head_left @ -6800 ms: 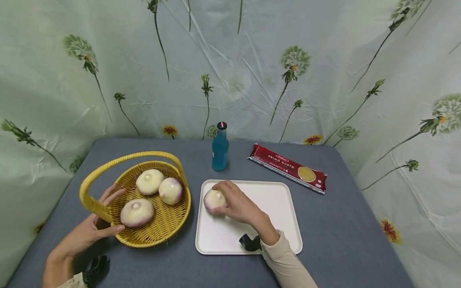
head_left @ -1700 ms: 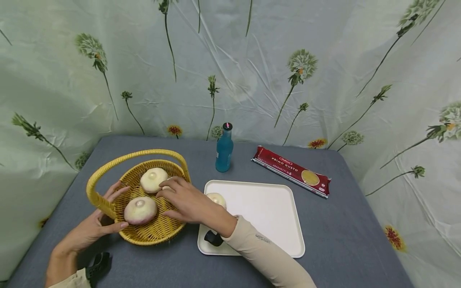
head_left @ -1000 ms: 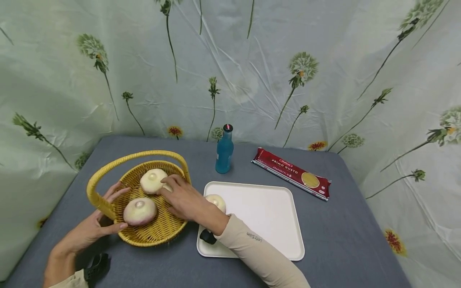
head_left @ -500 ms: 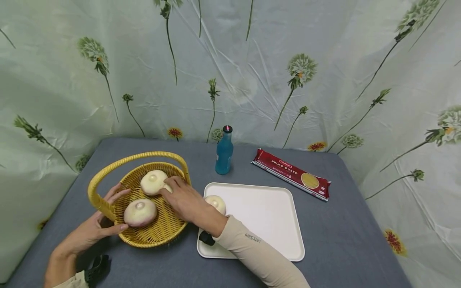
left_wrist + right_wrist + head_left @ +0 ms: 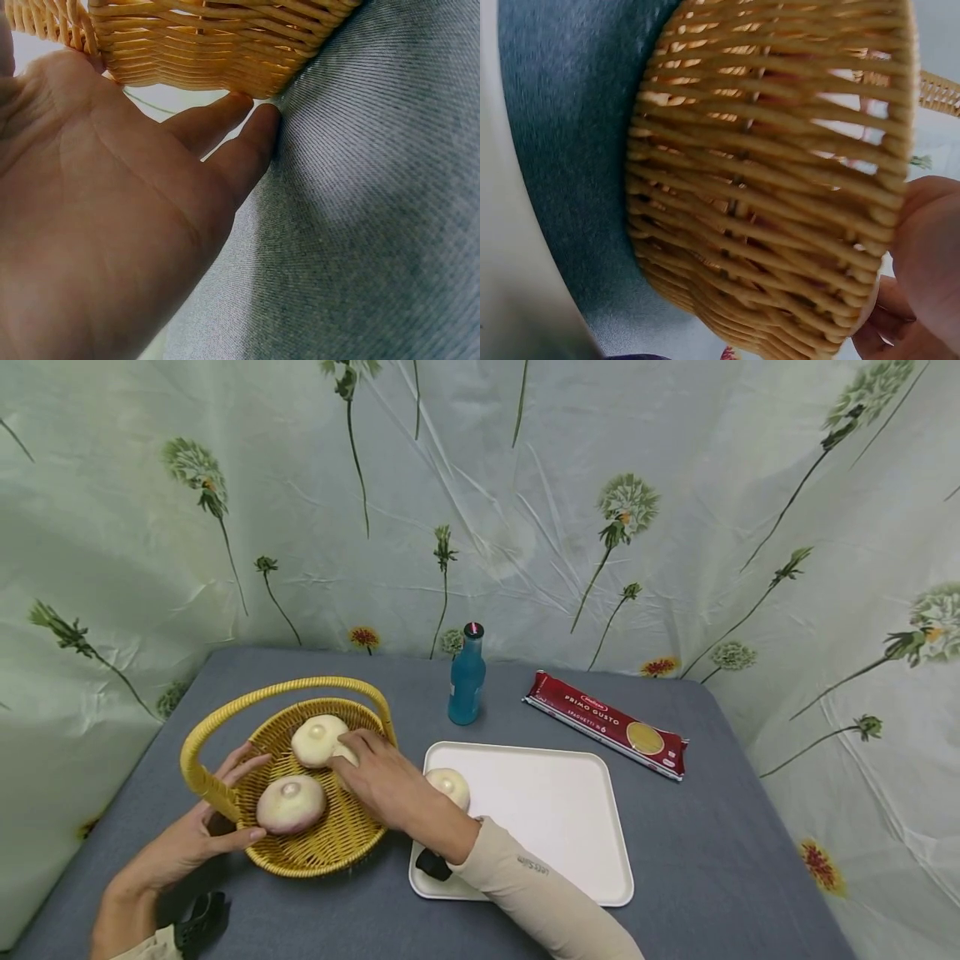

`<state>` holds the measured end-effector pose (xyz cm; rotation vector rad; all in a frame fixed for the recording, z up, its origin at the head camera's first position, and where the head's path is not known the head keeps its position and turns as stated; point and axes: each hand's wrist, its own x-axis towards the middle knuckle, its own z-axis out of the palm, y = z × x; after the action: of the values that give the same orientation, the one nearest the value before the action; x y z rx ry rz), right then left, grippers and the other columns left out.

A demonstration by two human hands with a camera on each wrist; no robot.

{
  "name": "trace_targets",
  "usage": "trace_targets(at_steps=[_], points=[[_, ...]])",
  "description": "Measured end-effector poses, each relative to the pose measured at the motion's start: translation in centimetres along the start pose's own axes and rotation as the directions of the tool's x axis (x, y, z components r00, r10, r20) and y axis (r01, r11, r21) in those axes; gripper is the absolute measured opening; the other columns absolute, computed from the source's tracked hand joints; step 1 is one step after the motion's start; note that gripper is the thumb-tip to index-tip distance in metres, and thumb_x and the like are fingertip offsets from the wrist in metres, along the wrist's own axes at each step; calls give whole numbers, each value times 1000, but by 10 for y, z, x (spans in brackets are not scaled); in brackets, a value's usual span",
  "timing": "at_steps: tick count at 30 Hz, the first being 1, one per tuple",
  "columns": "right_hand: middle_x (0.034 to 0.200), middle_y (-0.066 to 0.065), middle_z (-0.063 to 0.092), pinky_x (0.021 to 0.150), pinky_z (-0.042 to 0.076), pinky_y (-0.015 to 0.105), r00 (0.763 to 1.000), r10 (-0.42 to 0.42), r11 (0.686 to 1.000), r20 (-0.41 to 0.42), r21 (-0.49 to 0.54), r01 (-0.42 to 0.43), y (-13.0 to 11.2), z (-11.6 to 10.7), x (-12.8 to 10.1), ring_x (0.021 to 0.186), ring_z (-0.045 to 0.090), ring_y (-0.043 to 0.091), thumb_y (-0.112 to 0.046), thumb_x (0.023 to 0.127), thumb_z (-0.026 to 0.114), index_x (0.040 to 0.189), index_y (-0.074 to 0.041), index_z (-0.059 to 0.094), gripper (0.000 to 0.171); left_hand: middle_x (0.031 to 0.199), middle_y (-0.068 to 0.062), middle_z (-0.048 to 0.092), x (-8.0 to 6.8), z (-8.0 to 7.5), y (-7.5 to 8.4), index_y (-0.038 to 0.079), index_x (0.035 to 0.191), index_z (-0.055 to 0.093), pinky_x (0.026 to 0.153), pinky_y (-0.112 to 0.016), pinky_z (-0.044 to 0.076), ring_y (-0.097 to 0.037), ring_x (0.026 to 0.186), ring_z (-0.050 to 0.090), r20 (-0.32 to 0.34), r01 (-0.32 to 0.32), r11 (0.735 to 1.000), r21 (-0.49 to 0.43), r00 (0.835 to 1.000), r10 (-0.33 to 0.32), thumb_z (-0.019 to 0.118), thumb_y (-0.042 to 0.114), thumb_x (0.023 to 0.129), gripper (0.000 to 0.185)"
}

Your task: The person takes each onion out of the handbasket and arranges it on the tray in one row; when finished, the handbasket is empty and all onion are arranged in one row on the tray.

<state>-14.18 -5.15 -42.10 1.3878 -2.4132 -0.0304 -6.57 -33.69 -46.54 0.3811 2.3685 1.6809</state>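
A yellow wicker basket (image 5: 330, 858) stands on the grey table and holds three pale, purple-tinged round vegetables. One vegetable (image 5: 317, 740) lies at the back and another (image 5: 290, 804) at the front. My right hand (image 5: 378, 777) reaches over the rim, its fingers curled over the third vegetable (image 5: 346, 752), which is mostly hidden. My left hand (image 5: 197, 837) rests flat against the basket's near-left side by the handle's foot, fingers straight. The left wrist view shows those fingers (image 5: 232, 142) under the basket's wall (image 5: 210, 45). A fourth vegetable (image 5: 449, 786) lies on the white tray (image 5: 555, 827).
A blue bottle (image 5: 467, 677) stands behind the tray. A red spaghetti packet (image 5: 607, 714) lies at the back right. The grey table (image 5: 720, 860) is walled by a flowered curtain. The right wrist view shows the basket's wall (image 5: 765, 187) and the tray's edge (image 5: 510, 225).
My right hand left the vegetable on the tray and moved into the basket onto the third one. In the last second it has barely shifted. The left hand stayed put.
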Motion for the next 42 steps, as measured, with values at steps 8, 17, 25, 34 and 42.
trace_targets(at_steps=[8, 17, 25, 34, 42], points=[[141, 7, 52, 111, 38, 32, 998, 5, 997, -59, 76, -1, -3, -9, -9, 131, 48, 22, -25, 106, 47, 132, -22, 58, 29, 165, 13, -18, 0, 0, 0, 20, 163, 12, 89, -3, 26, 8, 141, -4, -7, 19, 1000, -16, 1000, -19, 64, -1, 95, 88], [144, 5, 49, 111, 37, 32, 998, 4, 992, -63, 123, 4, -7, -20, -21, 133, 46, 21, -34, 100, 59, 135, -22, 57, 37, 165, 13, -18, 1, 1, 0, 20, 163, 11, 89, -3, 26, 11, 139, -3, -3, 19, 1000, -18, 1000, -19, 63, -2, 95, 88], [146, 5, 47, 112, 35, 31, 998, 7, 987, -61, 162, 3, -5, -36, -30, 133, 44, 20, -35, 97, 64, 138, -22, 55, 44, 166, 10, -17, 2, 1, 0, 18, 162, 13, 90, -4, 26, 14, 138, 0, -1, -13, 1000, 8, 1000, 13, 62, -3, 95, 87], [148, 8, 46, 107, 43, 35, 995, 62, 958, -77, 286, -38, 3, -48, -48, 132, 44, 26, -34, 98, 64, 138, -20, 56, 43, 166, 7, -19, 1, -1, -2, 15, 162, 11, 90, -5, 29, 19, 134, 6, 18, -47, 999, -2, 999, 47, 61, -6, 94, 87], [149, 9, 46, 104, 46, 36, 986, 148, 913, -82, 394, -104, 18, -48, -67, 133, 43, 25, -31, 97, 66, 135, -16, 57, 42, 165, 8, -19, 2, -1, -2, 14, 162, 10, 90, -6, 31, 20, 132, 11, 34, -51, 998, -32, 998, 52, 60, -7, 95, 87]])
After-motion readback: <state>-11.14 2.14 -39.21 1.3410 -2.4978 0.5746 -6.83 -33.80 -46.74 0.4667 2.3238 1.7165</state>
